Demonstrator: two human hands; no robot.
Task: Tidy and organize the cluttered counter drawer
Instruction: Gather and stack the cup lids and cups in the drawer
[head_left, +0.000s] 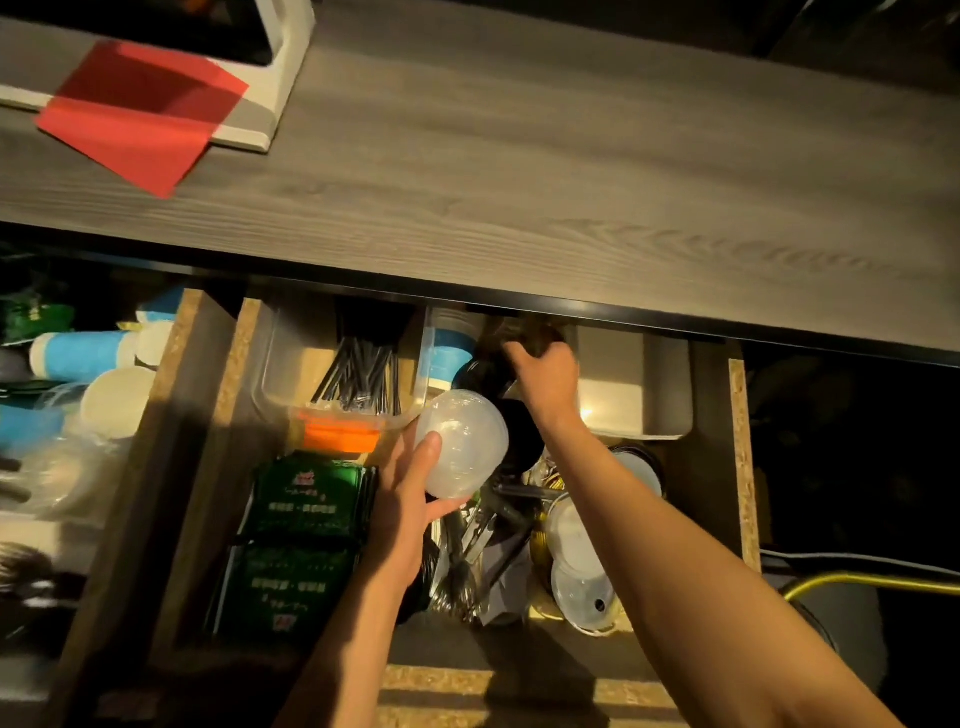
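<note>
The open drawer (744, 467) under the counter is full of clutter. My left hand (410, 499) grips a stack of clear dome lids (460, 441) over the drawer's middle, thumb across the front. My right hand (545, 374) reaches to the back of the drawer and curls its fingers round a dark object (524, 338) under the counter edge; what it is stays unclear. Beside it lie black cups (483, 374) and a blue-and-white paper cup stack (449, 348).
A clear tub (280, 379) holds black straws (363, 374). Green packets (306, 504) lie front left, cutlery (467, 545) in the middle, flat lids (576, 561) front right, a white bin (670, 395) at the back right. The grey counter (519, 156) carries a red sheet (140, 114). More cups (83, 353) fill the left compartment.
</note>
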